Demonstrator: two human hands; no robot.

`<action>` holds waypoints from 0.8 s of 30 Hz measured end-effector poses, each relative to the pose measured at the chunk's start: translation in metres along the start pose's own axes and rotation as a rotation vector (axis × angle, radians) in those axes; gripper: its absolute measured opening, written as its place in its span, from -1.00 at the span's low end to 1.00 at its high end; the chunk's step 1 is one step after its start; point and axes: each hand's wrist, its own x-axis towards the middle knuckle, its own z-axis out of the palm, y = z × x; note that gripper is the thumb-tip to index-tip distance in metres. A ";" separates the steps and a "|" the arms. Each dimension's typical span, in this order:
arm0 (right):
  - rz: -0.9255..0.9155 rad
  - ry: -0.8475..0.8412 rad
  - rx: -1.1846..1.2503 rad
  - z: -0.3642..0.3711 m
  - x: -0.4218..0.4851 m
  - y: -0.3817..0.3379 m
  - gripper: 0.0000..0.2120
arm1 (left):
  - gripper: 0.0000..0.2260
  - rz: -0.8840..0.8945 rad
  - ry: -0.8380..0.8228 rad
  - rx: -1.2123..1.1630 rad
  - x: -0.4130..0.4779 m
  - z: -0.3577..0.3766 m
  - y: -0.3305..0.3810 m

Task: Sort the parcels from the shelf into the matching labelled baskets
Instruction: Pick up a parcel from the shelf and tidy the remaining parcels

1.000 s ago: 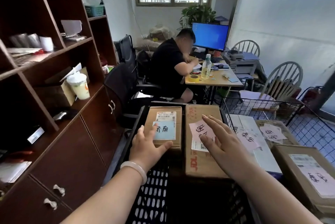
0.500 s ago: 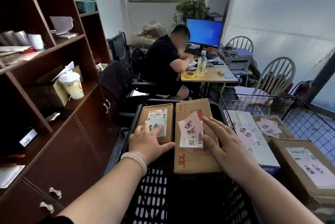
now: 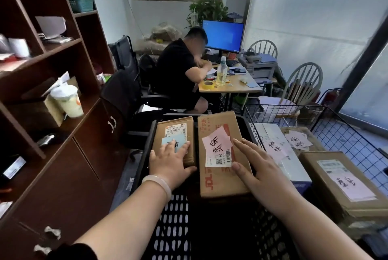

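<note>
Black basket, straight ahead, both arms reaching in.

- Small box: brown carton in the far left corner of the black basket, white shipping label on top, blue slip below it, partly under the fingers.
- Large box: brown carton along the right side of the black basket, from the far edge back toward the middle. Pink slip with handwriting on top, printed label just below it. It sits just beside the small box, with a narrow dark gap between.
- Left hand: lies flat on the near end of the small box, fingers straight and spread over the top, thumb stretched along the near edge. No curl round anything.
- Right hand: flat against the right edge of the large box, fingers straight and pointing away, thumb resting on top next to the printed label. Nothing is pinched.
- Wire basket: touching the black basket's right side. It holds a white box with a pink slip along its left wall and a brown box with a white handwritten label at the near right corner.
- Shelf: dark wood, at left; a plastic cup stands on a lower board.
</note>
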 end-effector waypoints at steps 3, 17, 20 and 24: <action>0.019 -0.014 -0.104 -0.005 -0.007 0.000 -0.32 | -0.25 0.025 0.027 -0.033 -0.006 -0.009 0.000; 0.339 0.338 -0.474 -0.021 -0.152 0.015 -0.14 | -0.24 0.712 0.323 -0.081 -0.080 -0.037 0.118; 0.491 0.421 -0.523 -0.021 -0.216 0.017 -0.13 | -0.24 0.920 0.343 -0.113 -0.115 -0.027 0.159; 0.676 0.480 -0.584 -0.026 -0.308 0.007 -0.12 | -0.25 1.157 0.316 -0.168 -0.181 -0.012 0.214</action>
